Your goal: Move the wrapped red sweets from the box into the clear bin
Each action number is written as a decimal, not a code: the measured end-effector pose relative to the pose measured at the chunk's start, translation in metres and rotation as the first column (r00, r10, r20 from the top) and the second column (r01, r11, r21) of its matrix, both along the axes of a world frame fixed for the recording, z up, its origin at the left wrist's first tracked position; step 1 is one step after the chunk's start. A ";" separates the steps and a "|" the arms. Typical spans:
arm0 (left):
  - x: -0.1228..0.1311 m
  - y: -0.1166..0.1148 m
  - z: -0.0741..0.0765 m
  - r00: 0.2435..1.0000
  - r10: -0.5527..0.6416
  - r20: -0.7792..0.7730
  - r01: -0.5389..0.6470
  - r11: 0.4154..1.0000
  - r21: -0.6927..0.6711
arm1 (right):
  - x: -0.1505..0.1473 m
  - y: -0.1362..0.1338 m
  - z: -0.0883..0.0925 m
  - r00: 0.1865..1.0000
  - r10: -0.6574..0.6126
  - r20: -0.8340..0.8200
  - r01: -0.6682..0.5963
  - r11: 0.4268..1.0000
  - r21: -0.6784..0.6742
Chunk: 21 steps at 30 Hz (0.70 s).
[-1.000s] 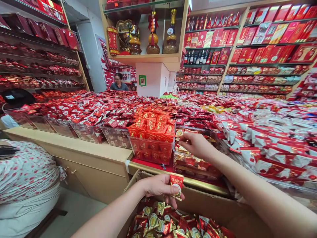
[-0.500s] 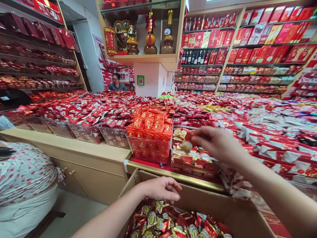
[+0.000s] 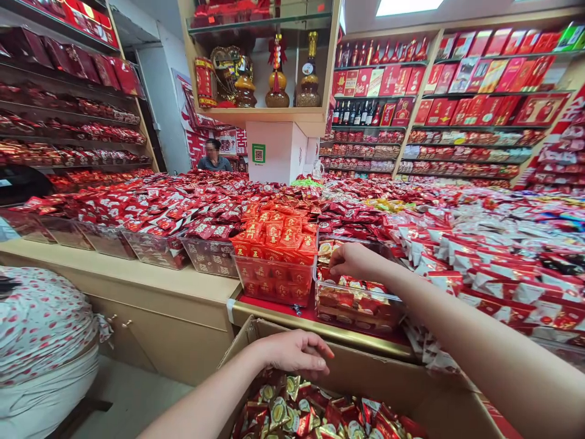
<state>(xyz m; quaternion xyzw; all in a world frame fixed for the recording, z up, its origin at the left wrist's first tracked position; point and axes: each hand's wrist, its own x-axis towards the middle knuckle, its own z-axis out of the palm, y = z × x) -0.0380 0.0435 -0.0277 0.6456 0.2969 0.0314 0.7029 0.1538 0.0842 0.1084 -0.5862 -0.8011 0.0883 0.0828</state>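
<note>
My right hand (image 3: 355,261) reaches down into a clear plastic bin (image 3: 359,308) of red-and-gold wrapped candies (image 3: 342,296). Its fingers are curled together low among them, and anything between the fingertips is hidden. Over the near cardboard box (image 3: 384,372) hovers my left hand (image 3: 299,352), loosely open with fingers apart and nothing in it. Inside that box lies a heap of similar red-and-gold wrapped candies (image 3: 311,411), just below the left hand.
Left of the bin stands another clear bin with bright red packets (image 3: 276,244). More filled bins (image 3: 158,250) line the wooden counter (image 3: 137,274). White-and-red packets (image 3: 493,268) crowd the right side. A seated person (image 3: 214,160) is at the back; a dotted cloth bundle (image 3: 41,323) is at left.
My right hand has moved left and down into the clear bin. The wrapped candy it held is now out of sight. My left hand stays nearly still above the box.
</note>
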 end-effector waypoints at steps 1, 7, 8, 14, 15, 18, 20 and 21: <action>0.000 0.001 -0.001 1.000 -0.007 0.010 0.007 1.000 -0.005 | -0.001 0.000 -0.001 1.000 0.007 0.002 -0.007 1.000 -0.015; -0.002 0.003 -0.003 0.999 -0.035 0.025 0.035 0.999 -0.002 | -0.005 0.004 -0.011 0.998 0.058 0.025 -0.056 0.994 -0.096; -0.002 0.003 -0.003 0.999 -0.036 0.020 0.036 0.999 0.002 | -0.005 0.005 -0.011 0.998 0.065 0.026 -0.062 0.993 -0.100; -0.001 0.002 -0.001 0.999 -0.040 0.012 0.040 0.999 0.009 | -0.002 0.001 -0.003 0.998 0.062 0.033 -0.057 0.987 -0.152; -0.001 0.002 -0.001 0.999 -0.041 0.012 0.041 0.999 0.009 | 0.000 0.001 -0.003 0.998 0.044 0.038 -0.037 0.987 -0.157; -0.001 0.003 -0.002 0.999 -0.050 0.021 0.049 0.999 0.011 | 0.006 0.003 -0.007 0.996 0.004 0.088 0.012 0.984 -0.178; -0.002 0.003 -0.003 0.998 -0.051 0.029 0.051 0.999 0.007 | 0.009 0.004 -0.012 0.990 0.007 0.140 0.018 0.984 -0.177; -0.002 0.004 -0.004 0.998 -0.050 0.031 0.050 0.999 0.002 | 0.010 0.005 -0.015 0.986 0.014 0.165 0.015 0.985 -0.171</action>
